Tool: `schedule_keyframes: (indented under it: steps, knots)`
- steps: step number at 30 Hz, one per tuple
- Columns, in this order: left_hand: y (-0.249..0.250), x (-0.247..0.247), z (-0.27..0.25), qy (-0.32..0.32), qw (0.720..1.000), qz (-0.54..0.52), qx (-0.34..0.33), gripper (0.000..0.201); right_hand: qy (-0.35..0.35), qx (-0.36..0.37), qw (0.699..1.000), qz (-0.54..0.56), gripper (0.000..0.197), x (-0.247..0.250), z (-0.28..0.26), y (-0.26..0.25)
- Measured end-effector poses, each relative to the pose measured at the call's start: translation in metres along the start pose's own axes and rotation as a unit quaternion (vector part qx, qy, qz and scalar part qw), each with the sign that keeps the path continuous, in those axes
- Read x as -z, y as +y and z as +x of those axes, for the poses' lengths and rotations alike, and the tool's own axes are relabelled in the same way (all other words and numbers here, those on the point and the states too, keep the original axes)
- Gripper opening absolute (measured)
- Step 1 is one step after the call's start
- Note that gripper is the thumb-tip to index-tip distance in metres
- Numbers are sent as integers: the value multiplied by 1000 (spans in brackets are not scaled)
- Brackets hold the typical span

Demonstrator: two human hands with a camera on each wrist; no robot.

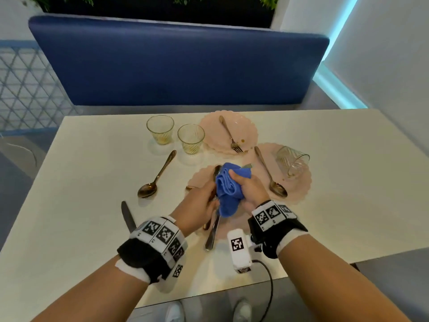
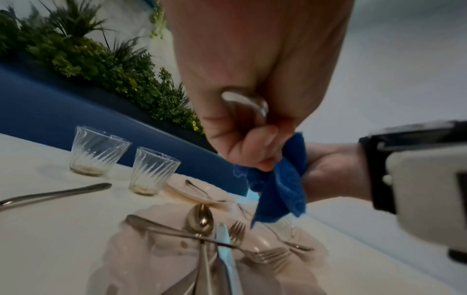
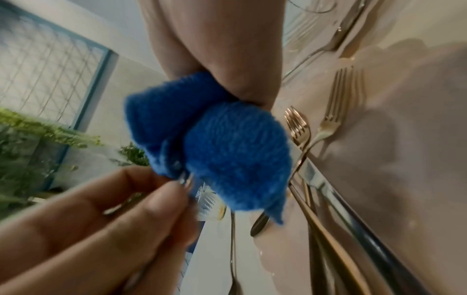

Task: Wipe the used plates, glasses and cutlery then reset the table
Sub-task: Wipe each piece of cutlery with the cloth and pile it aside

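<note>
Above the near pink plate (image 1: pixel 197 180) both hands meet. My left hand (image 1: pixel 199 203) grips a metal piece of cutlery by its handle (image 2: pixel 245 101); its other end is hidden, so I cannot tell its kind. My right hand (image 1: pixel 248 189) squeezes a blue cloth (image 1: pixel 227 189) bunched around that piece. The cloth (image 3: pixel 227 149) covers the metal right up to the left fingers (image 3: pixel 156 201). On the plate (image 2: pixel 141 251) below lie a gold spoon (image 2: pixel 199 217), forks (image 2: pixel 267 255) and a knife (image 1: pixel 212 233).
Two upright glasses (image 1: pixel 160 129) (image 1: pixel 190 138) stand at the back. A far plate (image 1: pixel 216 131) carries a fork (image 1: pixel 229 134). The right plate (image 1: pixel 299 189) holds a tipped glass (image 1: pixel 292 160) and a spoon (image 1: pixel 270 176). A spoon (image 1: pixel 157 175) and knife (image 1: pixel 127 216) lie at left.
</note>
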State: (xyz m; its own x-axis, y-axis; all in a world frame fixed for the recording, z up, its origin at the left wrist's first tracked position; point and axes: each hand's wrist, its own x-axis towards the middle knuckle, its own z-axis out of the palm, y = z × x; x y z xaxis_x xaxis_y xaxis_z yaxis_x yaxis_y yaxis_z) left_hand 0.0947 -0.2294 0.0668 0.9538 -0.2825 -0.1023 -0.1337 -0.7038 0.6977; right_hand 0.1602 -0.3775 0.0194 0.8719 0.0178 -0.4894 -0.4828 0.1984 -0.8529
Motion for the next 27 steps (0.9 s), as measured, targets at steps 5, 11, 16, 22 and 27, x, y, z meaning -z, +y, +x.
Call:
schedule_keyframes:
  steps: [5,11,16,22,27]
  knots:
    - [16,10,-10,27,999,20,25,21,30,42,998,42,23,-4,15,-18]
    - [0,33,-39,33,997,-11,74,8,124,57,985,-104,40,44,45,-52]
    - [-4,20,-27,84,988,-54,121,8,-88,19,995,33,34,18,6,-38]
    - [2,-11,-24,15,986,-129,103,18,-37,21,999,-10,18,-6,2,-26]
    - [-11,-14,-36,-27,952,-248,178,25,-35,45,997,51,52,-2,3,-34]
